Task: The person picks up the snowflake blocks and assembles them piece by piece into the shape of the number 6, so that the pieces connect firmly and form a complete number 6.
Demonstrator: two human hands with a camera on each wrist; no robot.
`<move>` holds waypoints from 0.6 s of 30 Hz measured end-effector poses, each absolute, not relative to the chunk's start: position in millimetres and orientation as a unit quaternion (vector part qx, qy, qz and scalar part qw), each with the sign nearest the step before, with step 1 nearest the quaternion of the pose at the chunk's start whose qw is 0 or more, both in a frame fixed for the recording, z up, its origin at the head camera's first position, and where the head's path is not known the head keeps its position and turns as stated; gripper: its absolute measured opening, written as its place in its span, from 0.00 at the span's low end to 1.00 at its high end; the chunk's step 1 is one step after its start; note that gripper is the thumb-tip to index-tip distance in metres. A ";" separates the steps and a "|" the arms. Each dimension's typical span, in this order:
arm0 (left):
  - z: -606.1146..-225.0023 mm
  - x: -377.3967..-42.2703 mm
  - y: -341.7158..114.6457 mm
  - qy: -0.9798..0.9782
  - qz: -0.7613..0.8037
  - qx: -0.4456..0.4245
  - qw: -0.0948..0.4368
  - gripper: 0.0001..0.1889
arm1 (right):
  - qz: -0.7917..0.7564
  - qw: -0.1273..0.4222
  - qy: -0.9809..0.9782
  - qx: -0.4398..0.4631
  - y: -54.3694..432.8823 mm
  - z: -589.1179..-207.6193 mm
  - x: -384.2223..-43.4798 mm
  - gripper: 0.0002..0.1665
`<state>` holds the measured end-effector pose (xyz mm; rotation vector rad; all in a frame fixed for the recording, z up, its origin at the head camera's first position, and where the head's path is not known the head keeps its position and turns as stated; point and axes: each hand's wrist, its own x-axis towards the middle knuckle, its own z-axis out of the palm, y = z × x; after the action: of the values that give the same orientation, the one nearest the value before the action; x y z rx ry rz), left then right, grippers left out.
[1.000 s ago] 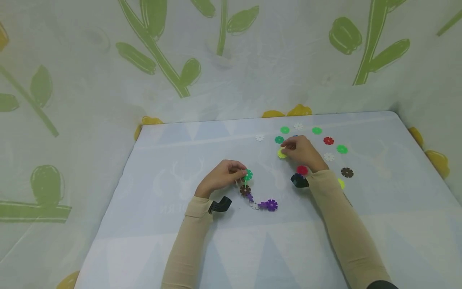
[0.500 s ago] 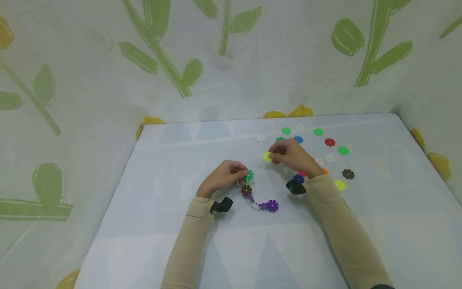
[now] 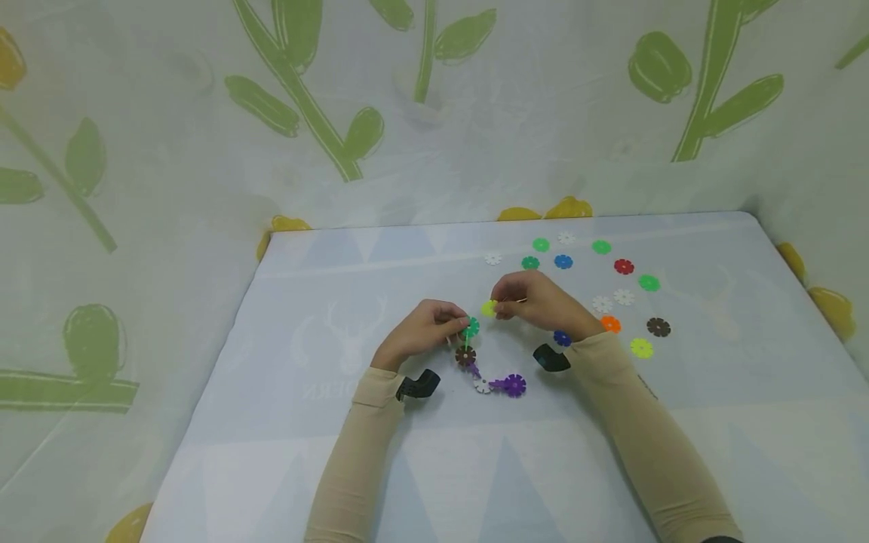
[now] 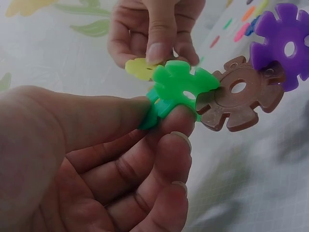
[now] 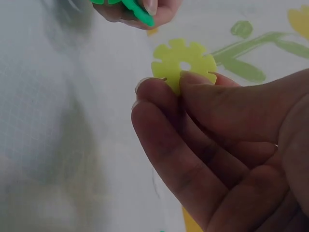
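Note:
My left hand pinches a dark green snowflake disc between thumb and fingers. It is the end of a chain of interlocking discs. After it come a bright green disc, a brown disc and a purple disc. In the head view the chain curves toward a white disc and a larger purple disc near the table. My right hand pinches a yellow disc by its edge. In the head view, the yellow disc is a short way right of the green end, apart from it.
Loose discs lie at the table's back right, among them a blue one, a red one, an orange one, a brown one and a second yellow one. A patterned curtain stands behind the table.
The right hand has picked the yellow disc up from among the loose discs and carried it left and nearer, toward the left hand. The left hand and the chain have stayed nearly still.

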<state>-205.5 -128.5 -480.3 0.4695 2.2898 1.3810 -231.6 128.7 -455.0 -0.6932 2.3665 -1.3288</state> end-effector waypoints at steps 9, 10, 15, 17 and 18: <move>-477.3 -205.1 -128.0 0.822 0.503 0.161 0.215 0.12 | -0.455 0.181 0.831 -0.263 122.0 -453.4 -228.8 0.06; -477.3 -205.1 -128.0 0.821 0.504 0.160 0.215 0.12 | -0.454 0.182 0.831 -0.264 121.4 -453.2 -228.6 0.06; -477.7 -205.0 -127.8 0.819 0.508 0.157 0.214 0.12 | -0.450 0.182 0.833 -0.266 119.5 -453.4 -227.4 0.06; -477.8 -204.9 -127.7 0.818 0.510 0.155 0.213 0.12 | -0.448 0.177 0.834 -0.270 118.7 -453.8 -226.8 0.05; -477.9 -204.8 -127.6 0.817 0.513 0.155 0.214 0.12 | -0.447 0.174 0.834 -0.271 118.3 -453.6 -226.2 0.05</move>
<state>-204.8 -127.6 -477.9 0.4291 2.2654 1.4237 -226.2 118.3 -453.6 -0.7692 2.3650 -1.2672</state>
